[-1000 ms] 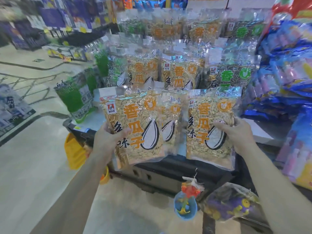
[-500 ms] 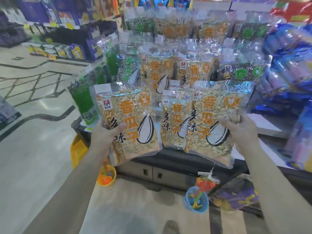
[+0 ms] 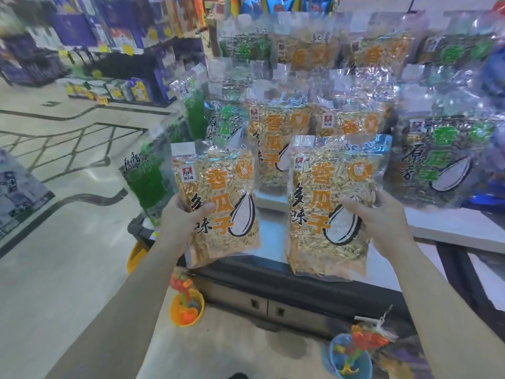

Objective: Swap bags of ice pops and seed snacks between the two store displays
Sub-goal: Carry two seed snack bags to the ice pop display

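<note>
My left hand [image 3: 183, 222] grips the lower left of a clear seed snack bag with orange print [image 3: 224, 214], held upright. My right hand [image 3: 382, 222] grips the right side of a second orange-print seed bag [image 3: 322, 209], also upright. Both bags hang in front of the display shelf [image 3: 451, 228], on which more orange seed bags [image 3: 276, 143] and green-print seed bags [image 3: 442, 162] stand in rows. Blue ice pop bags [image 3: 496, 69] show only at the right edge, blurred.
A green seed bag [image 3: 147, 176] leans at the display's left corner. Small toy buckets hang below the shelf: a yellow one [image 3: 187, 310] and a blue one [image 3: 349, 359]. Open tiled floor [image 3: 54, 269] lies to the left; purple product stands [image 3: 117, 50] stand far behind.
The two held bags have moved apart and slightly up; the bag that stood between them is no longer in front. The view has shifted left, with the ice pop display almost out of frame.
</note>
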Available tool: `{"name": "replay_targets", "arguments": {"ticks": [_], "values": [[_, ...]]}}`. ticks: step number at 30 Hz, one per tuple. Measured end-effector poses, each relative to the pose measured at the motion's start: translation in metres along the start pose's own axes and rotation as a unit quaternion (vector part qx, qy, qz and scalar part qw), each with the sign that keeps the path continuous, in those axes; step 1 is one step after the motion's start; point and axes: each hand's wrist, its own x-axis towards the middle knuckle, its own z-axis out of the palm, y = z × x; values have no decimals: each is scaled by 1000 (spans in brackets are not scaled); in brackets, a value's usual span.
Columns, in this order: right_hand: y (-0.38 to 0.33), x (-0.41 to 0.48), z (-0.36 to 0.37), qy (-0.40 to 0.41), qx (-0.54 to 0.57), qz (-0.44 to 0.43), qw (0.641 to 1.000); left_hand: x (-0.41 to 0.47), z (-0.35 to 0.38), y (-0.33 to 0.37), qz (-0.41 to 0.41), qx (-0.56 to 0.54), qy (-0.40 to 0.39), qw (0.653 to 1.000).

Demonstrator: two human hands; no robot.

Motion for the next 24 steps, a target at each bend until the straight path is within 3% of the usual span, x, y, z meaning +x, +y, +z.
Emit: {"name": "replay_targets", "arguments": {"ticks": [14, 24], "values": [[-5, 5, 55, 92, 22, -9, 995, 99, 56, -2, -42, -13, -180, 983], [-4, -1, 76, 84, 30, -21, 996, 125, 97, -15, -63, -56, -252, 964]]}}
